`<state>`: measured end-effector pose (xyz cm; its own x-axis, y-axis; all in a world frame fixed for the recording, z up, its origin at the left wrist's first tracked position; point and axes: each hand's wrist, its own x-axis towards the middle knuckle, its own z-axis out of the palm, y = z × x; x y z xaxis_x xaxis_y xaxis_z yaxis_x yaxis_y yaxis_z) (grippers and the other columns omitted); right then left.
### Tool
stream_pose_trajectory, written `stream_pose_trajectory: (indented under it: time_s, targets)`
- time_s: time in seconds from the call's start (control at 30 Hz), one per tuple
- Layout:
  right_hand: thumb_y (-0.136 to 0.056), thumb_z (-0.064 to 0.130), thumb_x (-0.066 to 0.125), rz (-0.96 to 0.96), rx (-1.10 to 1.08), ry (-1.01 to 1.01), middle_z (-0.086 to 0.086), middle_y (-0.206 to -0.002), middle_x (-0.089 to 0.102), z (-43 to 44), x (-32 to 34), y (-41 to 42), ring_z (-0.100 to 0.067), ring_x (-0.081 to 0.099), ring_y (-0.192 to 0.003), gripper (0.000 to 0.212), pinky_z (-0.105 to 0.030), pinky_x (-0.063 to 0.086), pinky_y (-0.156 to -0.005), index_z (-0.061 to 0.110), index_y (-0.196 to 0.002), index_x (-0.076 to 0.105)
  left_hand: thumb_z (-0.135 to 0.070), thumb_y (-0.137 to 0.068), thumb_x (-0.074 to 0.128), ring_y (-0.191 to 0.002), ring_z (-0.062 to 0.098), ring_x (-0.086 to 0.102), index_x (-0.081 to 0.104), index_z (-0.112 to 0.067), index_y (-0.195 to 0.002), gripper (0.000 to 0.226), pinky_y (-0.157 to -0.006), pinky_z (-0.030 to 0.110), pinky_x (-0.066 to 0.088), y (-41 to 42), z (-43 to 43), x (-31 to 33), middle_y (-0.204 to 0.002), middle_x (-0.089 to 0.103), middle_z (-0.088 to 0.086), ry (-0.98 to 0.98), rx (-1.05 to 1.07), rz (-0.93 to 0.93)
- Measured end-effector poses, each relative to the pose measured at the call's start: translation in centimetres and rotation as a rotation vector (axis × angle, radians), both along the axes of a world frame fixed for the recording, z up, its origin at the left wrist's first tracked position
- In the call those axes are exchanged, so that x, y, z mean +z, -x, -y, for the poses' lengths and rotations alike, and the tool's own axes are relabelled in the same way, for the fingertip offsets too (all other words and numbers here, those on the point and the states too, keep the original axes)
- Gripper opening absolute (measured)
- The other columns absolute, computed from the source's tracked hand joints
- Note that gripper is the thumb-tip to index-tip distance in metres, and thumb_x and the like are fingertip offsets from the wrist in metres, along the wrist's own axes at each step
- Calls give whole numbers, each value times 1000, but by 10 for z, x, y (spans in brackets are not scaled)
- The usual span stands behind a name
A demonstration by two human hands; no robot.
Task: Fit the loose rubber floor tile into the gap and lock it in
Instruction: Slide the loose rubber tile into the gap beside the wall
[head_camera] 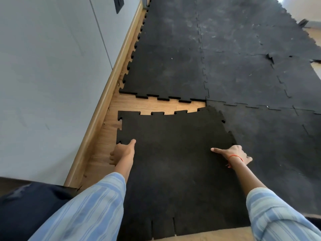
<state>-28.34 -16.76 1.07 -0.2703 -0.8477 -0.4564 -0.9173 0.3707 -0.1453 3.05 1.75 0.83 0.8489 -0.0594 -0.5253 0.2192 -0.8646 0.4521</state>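
The loose black rubber tile (173, 153) with jigsaw edges lies in front of me on the wood floor. My left hand (121, 152) grips its left edge, thumb on top, fingers curled under. My right hand (232, 153) grips its right edge, thumb on top; that edge overlaps the laid tile to the right. A strip of bare wood, the gap (156, 106), shows between the loose tile's far edge and the toothed edge of the laid tile (166, 70) beyond. The tabs on the two edges are apart.
Laid black tiles (251, 49) cover the floor ahead and to the right. A wooden skirting board (104, 100) and grey wall (52, 75) run along the left. One tile corner (270, 58) sticks up at the far right. Bare wood (208, 234) shows at the tile's near edge.
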Motion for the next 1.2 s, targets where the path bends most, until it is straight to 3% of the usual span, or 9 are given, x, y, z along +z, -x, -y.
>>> stream_pose_trajectory:
  time_s: [0.27, 0.43, 0.5, 0.57, 0.67, 0.77, 0.87, 0.97, 1.2]
  targets:
    - [-49, 79, 70, 249, -160, 29, -9, -65, 66, -1, 19, -24, -30, 66, -56, 94, -45, 26, -101, 3, -103, 59, -50, -88, 62, -135, 38, 41, 34, -10, -147, 77, -109, 50, 33, -37, 23, 42, -150, 42, 12, 161, -19, 146]
    - [-53, 72, 75, 419, -135, 78, -3, -66, 55, 6, 39, -59, -24, 51, -53, 85, -51, 42, -101, 4, -100, 58, -51, -86, 63, -130, 38, 46, 45, -8, -141, 72, -109, 52, 35, -92, 41, 42, -142, 49, 15, 120, -95, 164]
    - [-52, 72, 76, 434, -101, 63, -4, -77, 60, 7, 39, -67, -23, 55, -57, 87, -50, 48, -96, 3, -102, 58, -55, -81, 66, -128, 37, 48, 44, -9, -141, 79, -106, 52, 39, -112, 45, 41, -141, 50, 13, 112, -143, 131]
    - [-54, 71, 75, 387, -57, 50, -10, -99, 63, 3, 35, -73, -30, 63, -81, 88, -50, 50, -93, 4, -110, 59, -58, -76, 70, -135, 35, 40, 34, -12, -147, 93, -108, 51, 37, -127, 49, 38, -150, 39, 12, 122, -287, 6]
    - [-72, 61, 69, 134, 151, 97, -17, -132, 47, -11, 25, -87, -36, 37, -127, 76, -50, 42, -100, 5, -122, 56, -53, -83, 67, -146, 32, 18, 19, -17, -154, 93, -115, 50, 22, -124, 49, 34, -161, 14, 10, 11, -719, -277]
    - [-74, 59, 69, 86, 277, -71, -17, -143, 33, -34, 17, -104, -36, 25, -135, 83, -53, 43, -100, 6, -132, 44, -52, -80, 70, -148, 36, -2, 5, -25, -156, 103, -118, 54, 13, -98, 42, 14, -162, -15, 11, -296, -1054, -275]
    - [-69, 56, 76, -8, 447, -221, -18, -158, 0, -55, 1, -116, -38, 2, -145, 112, -57, 28, -111, 9, -149, 15, -46, -76, 77, -147, 41, -6, -8, -27, -154, 117, -115, 59, 16, -75, 37, -1, -159, -23, 16, -525, -1224, -106]
    - [-67, 54, 78, -119, 611, -293, -14, -157, -23, -75, -8, -120, -39, -15, -144, 126, -62, 19, -111, 20, -151, -9, -39, -75, 80, -146, 44, -4, -13, -25, -153, 122, -115, 59, 18, -54, 38, -2, -158, -21, 20, -582, -1251, -82]
    - [-64, 41, 85, -327, 769, -472, -20, -151, -34, -94, -10, -130, -46, -16, -142, 140, -60, 29, -109, 19, -146, -26, -37, -75, 81, -148, 37, 4, -10, -15, -154, 122, -115, 57, 23, -12, 43, 7, -160, -16, 16, -671, -1418, -44]
